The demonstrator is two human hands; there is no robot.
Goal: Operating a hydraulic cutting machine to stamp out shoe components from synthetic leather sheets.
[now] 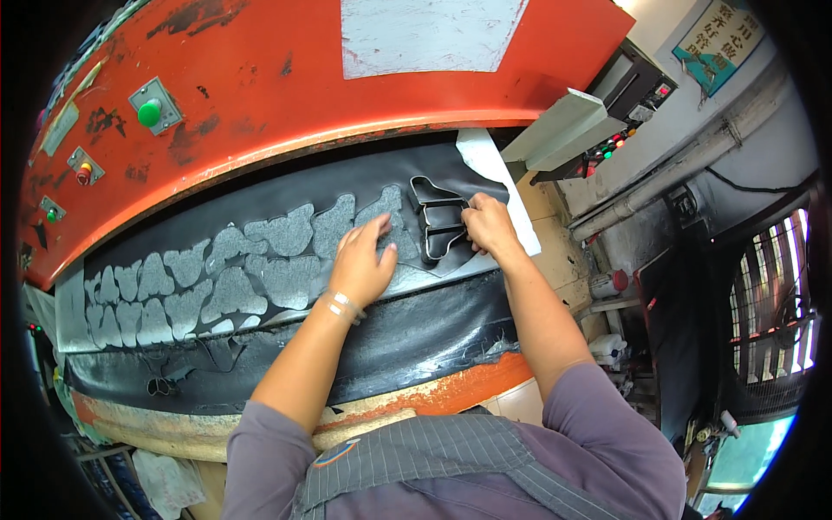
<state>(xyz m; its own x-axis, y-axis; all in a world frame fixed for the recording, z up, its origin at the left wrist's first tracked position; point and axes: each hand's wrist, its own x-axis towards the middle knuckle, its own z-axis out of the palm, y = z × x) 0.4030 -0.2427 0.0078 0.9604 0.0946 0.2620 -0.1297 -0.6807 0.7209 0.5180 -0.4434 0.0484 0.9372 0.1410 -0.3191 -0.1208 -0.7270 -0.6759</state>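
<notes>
A black, leather-like sheet [425,163] lies on a pale cutting board [507,186] under the red machine. Rows of curved outlines are cut through it, showing a speckled grey surface [290,280]. Near the right end of the sheet stands a metal cutting die [444,231], an open curved frame with crossbars. My right hand [490,225] pinches the right side of this die, its fingertips partly hidden. Just left of the die, my left hand [361,267] reaches over the grey cut area, thumb and fingers apart, holding nothing. Whether its fingertips touch the surface I cannot tell.
The red machine beam [286,82] spans the far side, with a green button [150,113] and a red knob [84,174]. Glossy black sheeting [407,334] hangs along the near edge. A control box [637,82] stands at far right, with a pipe [667,186] beyond the board.
</notes>
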